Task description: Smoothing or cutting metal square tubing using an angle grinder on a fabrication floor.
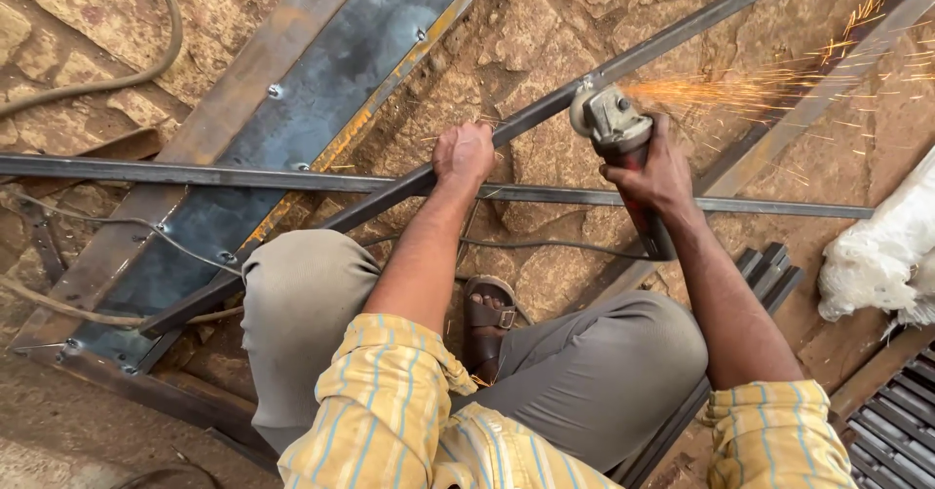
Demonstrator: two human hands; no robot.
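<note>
My left hand [463, 154] grips a long dark steel bar [545, 111] that runs diagonally from lower left to upper right. My right hand [654, 175] holds an angle grinder [614, 124] by its red-and-black body. The grinder's disc touches the bar just right of my left hand. Orange sparks [779, 85] fly to the right from the contact point. I am crouched, knees in grey trousers, with a sandalled foot [487, 316] on the stone ground below the bar.
A second steel bar [195, 172] lies horizontally under the diagonal one. A wide steel plate with bolts [321, 90] lies at left. A white sack [881, 245] sits at right, metal grating [891, 421] at lower right. Cables [117, 221] cross the stone floor.
</note>
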